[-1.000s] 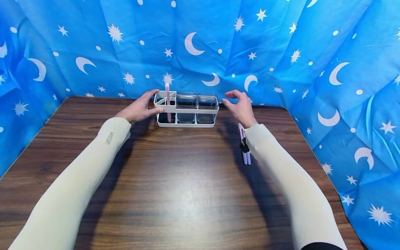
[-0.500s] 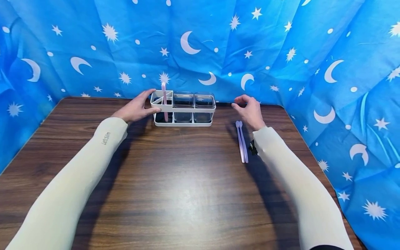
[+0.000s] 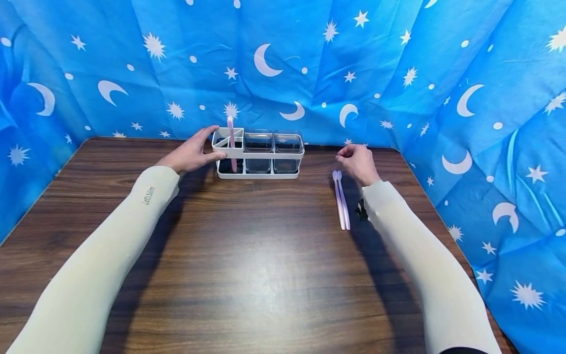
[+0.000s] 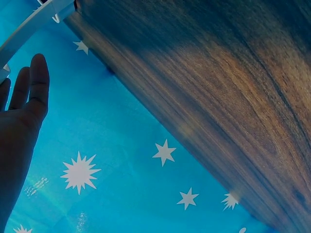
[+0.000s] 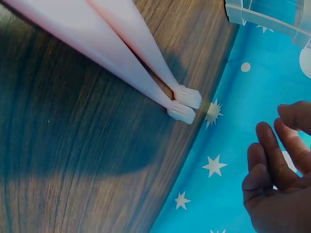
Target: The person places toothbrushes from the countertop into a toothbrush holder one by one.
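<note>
My left hand grips the left end of a white toothbrush holder, thumb at the front and fingers toward the back. Upright in its divided left section is a pink toothbrush. Two clear cups fill the middle and right slots. My right hand hovers empty, fingers loosely curled, beyond the heads of two lilac toothbrushes lying side by side on the table. In the right wrist view, their white bristles point toward the back edge, apart from the fingers.
A dark wood table carries everything. Behind it and along its sides hangs a blue curtain with stars and moons. The holder stands near the table's back edge. A black piece sits at my right sleeve's cuff.
My right hand has moved right and lower, away from the holder toward the toothbrush heads, its fingers drawing closer together. The left hand stays at the holder. The head view has shifted slightly.
</note>
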{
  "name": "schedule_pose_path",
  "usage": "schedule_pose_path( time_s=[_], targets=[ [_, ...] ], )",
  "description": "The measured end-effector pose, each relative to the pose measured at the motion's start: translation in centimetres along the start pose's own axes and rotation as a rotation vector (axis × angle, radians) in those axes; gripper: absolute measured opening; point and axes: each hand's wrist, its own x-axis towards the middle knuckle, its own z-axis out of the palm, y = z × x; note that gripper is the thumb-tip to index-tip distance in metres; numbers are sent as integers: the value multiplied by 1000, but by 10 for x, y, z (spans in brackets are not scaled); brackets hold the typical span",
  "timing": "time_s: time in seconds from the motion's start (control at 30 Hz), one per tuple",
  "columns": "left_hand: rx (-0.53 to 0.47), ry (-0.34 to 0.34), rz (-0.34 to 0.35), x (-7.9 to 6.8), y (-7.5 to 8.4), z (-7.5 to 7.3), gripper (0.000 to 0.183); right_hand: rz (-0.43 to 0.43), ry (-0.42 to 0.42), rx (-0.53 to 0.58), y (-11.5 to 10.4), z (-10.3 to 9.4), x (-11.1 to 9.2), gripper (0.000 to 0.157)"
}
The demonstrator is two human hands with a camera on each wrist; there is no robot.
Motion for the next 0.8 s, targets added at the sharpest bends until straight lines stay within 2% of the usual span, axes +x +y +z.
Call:
schedule_pose_path(
  time_s=[0.07,0.2,0.4,0.67,0.8],
  targets=[
    [1,2,-1,0,0,0,90,41,-21,-4,1,-1,0,11],
    [4,7,-1,-1,0,0,90,130,-121,-38,2,-2,-1,11],
    [2,0,-5,-1,1,0,90,184,-252,-125,9,-2,-3,14],
    [2,-6,-16,-1,3,0,90,216,-294,-161,16,-3,-4,15],
    [-2,-7,-16,-1,3,-1,90,228,-345,-202,19,-3,-4,18]
  ],
)
